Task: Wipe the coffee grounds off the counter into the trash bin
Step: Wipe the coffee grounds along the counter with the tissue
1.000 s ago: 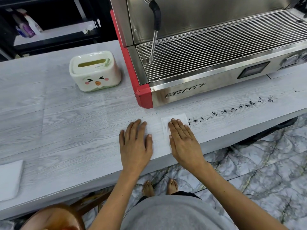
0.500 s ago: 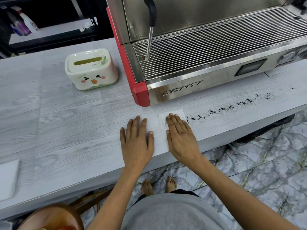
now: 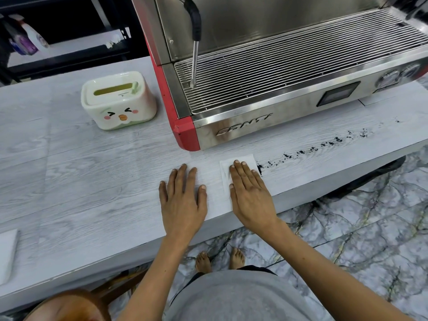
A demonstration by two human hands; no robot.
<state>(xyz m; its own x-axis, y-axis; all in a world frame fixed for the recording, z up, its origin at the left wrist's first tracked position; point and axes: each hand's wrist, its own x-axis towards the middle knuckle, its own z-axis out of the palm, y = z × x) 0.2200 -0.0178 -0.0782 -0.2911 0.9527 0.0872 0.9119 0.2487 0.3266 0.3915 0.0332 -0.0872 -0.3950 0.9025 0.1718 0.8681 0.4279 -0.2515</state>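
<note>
A white folded wipe lies flat on the pale wood-grain counter, in front of the espresso machine. My right hand presses on it with straight fingers. My left hand rests flat on the bare counter just to its left, not touching the wipe. A trail of dark coffee grounds runs from the wipe's right edge away to the right along the counter. A dark bag-like shape shows below the counter edge at the right; whether it is the trash bin I cannot tell.
A steel and red espresso machine with a steam wand stands behind the hands. A white container with a chick face sits at its left. A white object lies at the counter's left edge. Marble floor lies below.
Both hands stay flat in the same spots on the counter. The view has shifted slightly; the wipe still lies at the left end of the grounds trail.
</note>
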